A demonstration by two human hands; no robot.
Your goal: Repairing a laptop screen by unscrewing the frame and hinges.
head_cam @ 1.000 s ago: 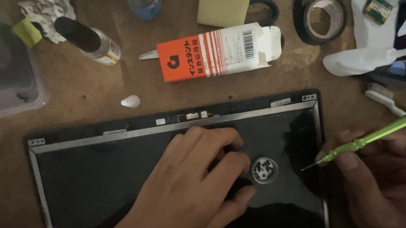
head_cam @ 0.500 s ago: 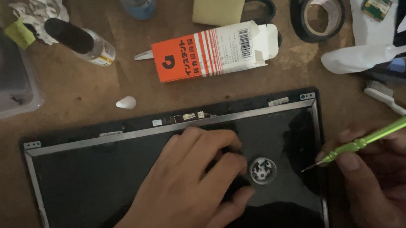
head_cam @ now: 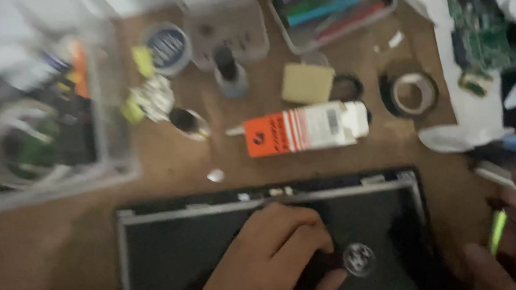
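A black laptop lid (head_cam: 181, 253) with a round silver emblem (head_cam: 358, 259) lies flat on the brown table. My left hand (head_cam: 272, 256) rests palm down on the lid, fingers curled beside the emblem. My right hand (head_cam: 510, 245) is at the lower right corner, off the lid's right edge, holding a green-handled screwdriver (head_cam: 498, 231) that points downward. The view is blurred.
Behind the lid lie an orange-and-white glue tube (head_cam: 305, 128), a small white cap (head_cam: 215, 176), a tape roll (head_cam: 410, 94), a yellow sponge (head_cam: 307, 83) and small bottles. A clear plastic bin (head_cam: 50, 123) stands at the left. A tray of pens (head_cam: 333, 9) and circuit boards (head_cam: 480, 26) sit at the back right.
The view has tilted up and shifted, showing more of the table's back. My right hand with the screwdriver has drawn away from the lid toward the right; the left hand stays on the lid.
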